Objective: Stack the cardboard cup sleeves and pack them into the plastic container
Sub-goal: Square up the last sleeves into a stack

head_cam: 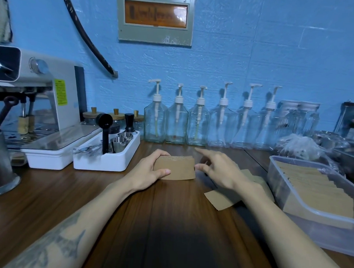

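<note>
- Cardboard cup sleeves (177,168) stand on edge as a short stack at the middle of the wooden counter (168,224), near the far side.
- Left hand (150,169) grasps the stack's left end, thumb across the near face and fingers curled over the far side.
- Right hand (217,170) hovers just right of the stack with fingers released and spread, index finger extended toward the far wall; its thumb tip is at the stack's right edge (actual contact cannot be told).
- Loose sleeves (222,198) lie flat on the counter under and beside the right wrist.
- Plastic container (317,237) sits at the right edge, already holding a row of packed sleeves (314,184).
- Pump bottles (197,118) line the blue wall at the far side.
- White tray (101,163) with metal cups sits at the left, next to an espresso machine (41,99).
</note>
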The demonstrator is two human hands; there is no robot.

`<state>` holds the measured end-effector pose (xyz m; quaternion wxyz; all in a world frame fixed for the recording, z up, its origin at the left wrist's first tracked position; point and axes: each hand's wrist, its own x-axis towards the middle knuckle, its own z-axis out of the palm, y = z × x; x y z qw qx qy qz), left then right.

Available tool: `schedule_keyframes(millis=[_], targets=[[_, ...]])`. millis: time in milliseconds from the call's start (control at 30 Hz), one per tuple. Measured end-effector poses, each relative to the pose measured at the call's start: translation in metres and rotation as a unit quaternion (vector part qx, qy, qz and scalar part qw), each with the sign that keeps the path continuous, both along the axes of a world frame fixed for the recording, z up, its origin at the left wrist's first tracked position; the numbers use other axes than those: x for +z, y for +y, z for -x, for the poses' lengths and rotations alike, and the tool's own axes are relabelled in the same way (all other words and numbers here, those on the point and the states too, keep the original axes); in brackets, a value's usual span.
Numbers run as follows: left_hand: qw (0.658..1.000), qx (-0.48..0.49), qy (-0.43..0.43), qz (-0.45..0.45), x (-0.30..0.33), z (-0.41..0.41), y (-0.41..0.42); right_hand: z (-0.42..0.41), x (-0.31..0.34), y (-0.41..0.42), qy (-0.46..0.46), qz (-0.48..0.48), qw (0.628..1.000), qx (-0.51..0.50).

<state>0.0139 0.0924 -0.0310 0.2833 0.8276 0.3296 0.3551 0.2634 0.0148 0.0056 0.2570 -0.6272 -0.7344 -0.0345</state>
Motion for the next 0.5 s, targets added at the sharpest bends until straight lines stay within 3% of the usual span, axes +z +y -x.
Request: schedule_keyframes(millis=[267,500], targets=[[1.0,0.008,-0.001,-0.003,0.0,-0.006,-0.004,-0.042,-0.004,-0.021,-0.047,0.066,0.99,-0.116],[1.0,0.017,0.002,-0.005,-0.001,-0.007,-0.008,-0.039,-0.004,-0.013,-0.065,0.092,0.983,-0.143]])
